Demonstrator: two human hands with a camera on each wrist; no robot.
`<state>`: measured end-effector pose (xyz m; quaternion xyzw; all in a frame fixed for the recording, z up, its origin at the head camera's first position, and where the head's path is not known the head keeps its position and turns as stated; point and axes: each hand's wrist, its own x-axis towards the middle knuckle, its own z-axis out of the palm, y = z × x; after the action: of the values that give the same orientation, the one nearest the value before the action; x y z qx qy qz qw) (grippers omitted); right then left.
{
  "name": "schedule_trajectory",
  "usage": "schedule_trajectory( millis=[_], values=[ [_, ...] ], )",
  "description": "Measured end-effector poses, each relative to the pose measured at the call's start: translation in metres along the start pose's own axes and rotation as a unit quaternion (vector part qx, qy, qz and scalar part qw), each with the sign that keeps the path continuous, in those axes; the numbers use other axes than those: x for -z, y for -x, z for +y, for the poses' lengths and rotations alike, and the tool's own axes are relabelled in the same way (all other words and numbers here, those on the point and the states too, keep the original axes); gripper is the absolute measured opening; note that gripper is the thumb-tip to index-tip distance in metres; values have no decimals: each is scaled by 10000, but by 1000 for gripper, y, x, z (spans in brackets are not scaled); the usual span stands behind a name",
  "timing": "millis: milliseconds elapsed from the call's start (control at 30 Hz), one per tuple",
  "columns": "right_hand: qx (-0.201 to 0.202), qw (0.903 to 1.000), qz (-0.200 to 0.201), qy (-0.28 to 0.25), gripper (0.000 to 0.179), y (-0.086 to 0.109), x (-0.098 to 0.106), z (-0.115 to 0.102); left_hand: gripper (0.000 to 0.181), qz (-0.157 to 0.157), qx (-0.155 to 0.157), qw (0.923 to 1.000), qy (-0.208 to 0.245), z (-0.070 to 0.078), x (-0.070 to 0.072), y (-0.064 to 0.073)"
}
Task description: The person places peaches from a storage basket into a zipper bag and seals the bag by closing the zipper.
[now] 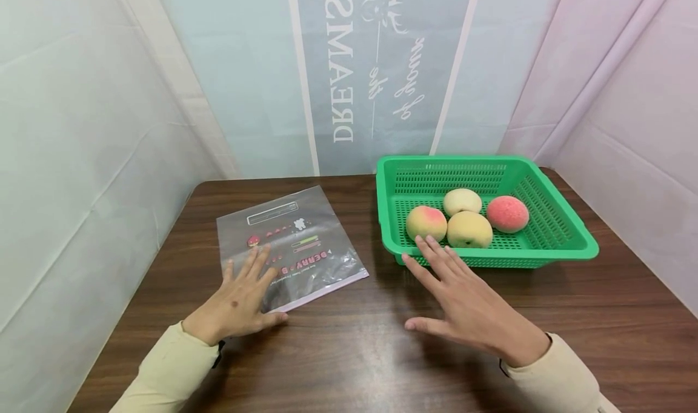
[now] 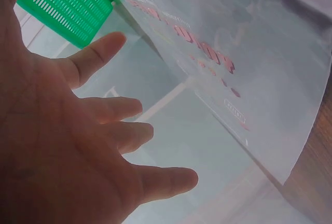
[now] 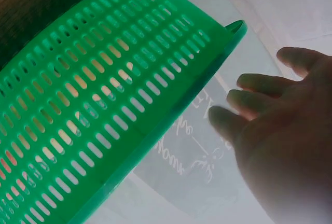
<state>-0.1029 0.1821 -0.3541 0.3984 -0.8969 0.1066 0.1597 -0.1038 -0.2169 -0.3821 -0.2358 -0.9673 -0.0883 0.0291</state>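
Observation:
My left hand (image 1: 240,301), fingers spread, hovers over the lower left part of a clear printed plastic zip bag (image 1: 305,219) lying flat on the table. In the left wrist view the bag (image 2: 249,58) shows beyond the spread fingers, with a gap between. My right hand (image 1: 469,304) is held with straight fingers at the near side of a green plastic basket (image 1: 567,252), holding nothing. Inside the basket lie a yellow-pink peach (image 1: 425,223), a yellow peach (image 1: 469,230), a pale peach (image 1: 462,201) and a red peach (image 1: 508,214).
A dark wood-grain table (image 1: 349,352) carries the bag at left and the basket at right. Behind it hangs a pale blue curtain (image 1: 262,86) with white lettering. White sheets (image 1: 82,158) close off both sides.

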Motion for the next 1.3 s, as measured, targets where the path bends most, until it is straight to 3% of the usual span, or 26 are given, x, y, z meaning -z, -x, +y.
schedule_trajectory(
  millis=[367,700,1100,1300],
  values=[
    [118,9996,-215,-106,88,-2,-6,-4,68,-225,30,9996,179,1,0,0],
    [477,9983,-216,-245,83,-7,-9,-9,38,-470,58,9988,130,0,-2,-3],
    [598,9974,-354,-211,82,-10,-16,-14,27,-629,73,9977,241,-2,-5,-1],
    [707,9964,-440,-175,83,-13,-18,-16,27,-522,-80,9985,164,-5,-7,-1]
  ],
)
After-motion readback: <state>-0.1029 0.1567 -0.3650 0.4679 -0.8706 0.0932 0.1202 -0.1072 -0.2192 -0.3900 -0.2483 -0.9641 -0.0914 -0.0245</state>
